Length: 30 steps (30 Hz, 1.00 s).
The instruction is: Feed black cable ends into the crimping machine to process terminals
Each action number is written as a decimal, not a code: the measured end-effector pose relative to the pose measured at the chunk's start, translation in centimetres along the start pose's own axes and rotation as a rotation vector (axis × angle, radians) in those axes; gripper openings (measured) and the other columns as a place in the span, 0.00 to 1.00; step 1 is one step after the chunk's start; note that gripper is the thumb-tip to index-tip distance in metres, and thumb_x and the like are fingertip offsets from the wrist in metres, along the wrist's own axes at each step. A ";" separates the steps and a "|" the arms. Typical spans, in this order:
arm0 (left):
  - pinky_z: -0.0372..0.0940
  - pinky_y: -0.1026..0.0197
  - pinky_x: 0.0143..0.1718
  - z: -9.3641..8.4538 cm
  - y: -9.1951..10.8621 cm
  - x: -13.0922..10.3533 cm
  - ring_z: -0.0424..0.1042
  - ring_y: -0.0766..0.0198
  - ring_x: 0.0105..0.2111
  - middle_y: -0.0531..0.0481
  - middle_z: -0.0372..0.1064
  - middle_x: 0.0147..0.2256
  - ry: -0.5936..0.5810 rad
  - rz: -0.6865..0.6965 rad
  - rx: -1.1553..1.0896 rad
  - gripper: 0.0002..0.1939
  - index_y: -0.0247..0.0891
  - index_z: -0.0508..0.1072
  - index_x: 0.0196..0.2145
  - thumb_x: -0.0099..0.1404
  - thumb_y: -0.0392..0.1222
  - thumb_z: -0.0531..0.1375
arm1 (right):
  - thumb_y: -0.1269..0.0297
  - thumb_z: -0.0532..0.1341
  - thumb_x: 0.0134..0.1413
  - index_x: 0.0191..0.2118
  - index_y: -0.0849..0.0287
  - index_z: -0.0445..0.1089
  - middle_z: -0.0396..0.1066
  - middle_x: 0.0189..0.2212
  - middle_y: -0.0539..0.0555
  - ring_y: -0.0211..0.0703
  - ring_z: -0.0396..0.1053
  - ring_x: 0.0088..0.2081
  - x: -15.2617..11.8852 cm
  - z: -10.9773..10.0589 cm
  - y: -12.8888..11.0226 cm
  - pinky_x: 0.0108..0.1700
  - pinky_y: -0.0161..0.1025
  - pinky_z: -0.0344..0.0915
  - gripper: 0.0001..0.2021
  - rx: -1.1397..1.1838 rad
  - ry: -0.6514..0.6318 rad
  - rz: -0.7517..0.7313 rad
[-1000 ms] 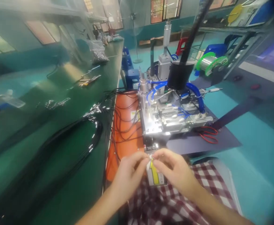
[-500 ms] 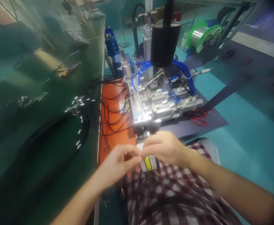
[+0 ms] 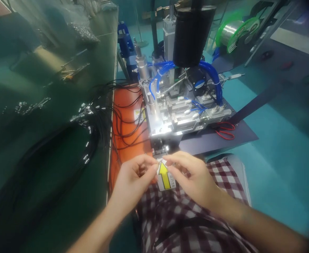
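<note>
My left hand is closed in a pinch, thumb against index finger, over the front of the machine. Something tiny and pale seems to show at its fingertips, too small to name. Close on its right, my right hand has its thumb and index tips a little apart, and I see nothing between them. A white label with a yellow arrow lies below and between the fingertips. Beyond the hands stands a metal machine with blue air hoses and a black cylinder-shaped hood above.
At left is a dark green bench with bundled black cables, some with bright metal ends. Several cables trail over an orange plate. A green spool of silvery wire sits at back right. Red wire lies beside the machine.
My hands, whose fingertips met before, have drawn slightly apart. The right thumb and index finger have spread, uncovering the yellow arrow. The view has shifted a little.
</note>
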<state>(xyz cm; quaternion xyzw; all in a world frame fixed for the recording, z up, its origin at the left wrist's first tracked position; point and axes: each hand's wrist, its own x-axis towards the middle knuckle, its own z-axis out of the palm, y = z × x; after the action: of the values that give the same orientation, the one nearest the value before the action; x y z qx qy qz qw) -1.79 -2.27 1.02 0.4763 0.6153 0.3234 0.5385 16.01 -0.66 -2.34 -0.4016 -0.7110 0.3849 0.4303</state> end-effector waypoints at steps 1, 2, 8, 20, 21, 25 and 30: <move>0.63 0.70 0.23 0.1 0.0 0.0 0.64 0.72 0.19 0.54 0.70 0.21 0.003 0.009 0.006 0.10 0.36 0.73 0.32 0.61 0.46 0.62 | 0.76 0.59 0.58 0.44 0.62 0.73 0.73 0.35 0.54 0.37 0.70 0.32 0.0 0.1 -0.2 0.36 0.34 0.67 0.10 -0.004 -0.003 -0.016; 0.62 0.70 0.23 0.2 0.0 0.0 0.66 0.71 0.20 0.53 0.70 0.21 0.007 0.019 0.012 0.09 0.36 0.73 0.32 0.61 0.46 0.62 | 0.76 0.59 0.58 0.44 0.63 0.73 0.73 0.35 0.54 0.38 0.71 0.34 0.0 0.1 -0.3 0.36 0.34 0.68 0.10 -0.012 -0.005 -0.039; 0.66 0.66 0.26 0.6 -0.1 -0.3 0.71 0.66 0.24 0.53 0.72 0.24 0.057 0.089 0.058 0.07 0.37 0.74 0.32 0.61 0.44 0.61 | 0.76 0.56 0.60 0.48 0.63 0.72 0.76 0.38 0.56 0.43 0.72 0.35 -0.4 -0.5 0.0 0.34 0.39 0.64 0.13 -0.325 -0.017 -0.293; 0.66 0.66 0.27 0.9 -0.3 -0.3 0.71 0.66 0.24 0.53 0.72 0.25 0.099 0.111 0.083 0.06 0.37 0.75 0.33 0.61 0.42 0.61 | 0.74 0.57 0.60 0.51 0.59 0.68 0.76 0.42 0.56 0.45 0.73 0.40 -1.0 -0.1 0.1 0.39 0.41 0.68 0.14 -0.236 -0.001 -0.182; 0.66 0.66 0.27 1.0 -0.3 -0.3 0.71 0.66 0.24 0.53 0.72 0.25 0.100 0.113 0.080 0.06 0.38 0.75 0.34 0.61 0.42 0.61 | 0.74 0.57 0.60 0.51 0.60 0.68 0.76 0.41 0.57 0.45 0.73 0.39 -1.1 0.1 -0.1 0.38 0.41 0.68 0.14 -0.253 -0.004 -0.195; 0.67 0.66 0.27 1.0 -0.2 -0.1 0.71 0.66 0.25 0.53 0.72 0.26 0.100 0.089 0.021 0.07 0.37 0.74 0.33 0.60 0.43 0.62 | 0.73 0.57 0.60 0.55 0.68 0.65 0.76 0.42 0.61 0.46 0.73 0.33 -2.1 0.7 -0.3 0.30 0.42 0.63 0.17 -0.423 -0.022 -0.273; 0.61 0.69 0.20 0.9 0.1 0.0 0.69 0.68 0.23 0.52 0.71 0.24 0.109 0.056 -0.032 0.08 0.36 0.74 0.33 0.60 0.43 0.62 | 0.74 0.56 0.60 0.56 0.71 0.64 0.74 0.46 0.65 0.50 0.73 0.38 -3.0 0.9 0.2 0.32 0.43 0.65 0.19 -0.418 -0.110 -0.309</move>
<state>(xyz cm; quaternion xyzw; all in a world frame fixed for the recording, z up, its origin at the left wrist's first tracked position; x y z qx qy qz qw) -0.87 -2.39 0.89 0.4665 0.6248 0.3735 0.5025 16.11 -3.48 -3.71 -0.3469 -0.8501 0.1807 0.3526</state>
